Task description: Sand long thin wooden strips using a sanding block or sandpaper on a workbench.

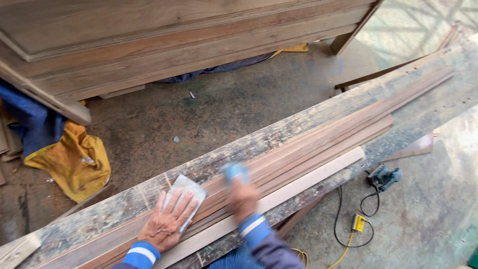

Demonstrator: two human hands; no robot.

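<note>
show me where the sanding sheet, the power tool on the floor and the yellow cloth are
sanding sheet point(188, 188), head view, its grey top above the left hand's fingers
power tool point(383, 177), head view, middle of its dark body
yellow cloth point(74, 164), head view, middle of the crumpled heap

Head view – looks steeply down, close over bench point(308, 117).

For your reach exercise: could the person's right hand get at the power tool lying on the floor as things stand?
Probably not without stepping away. The right hand is up on the bench over the wood strips, while the power tool lies down on the floor beyond the bench edge, though nothing blocks it.
</note>
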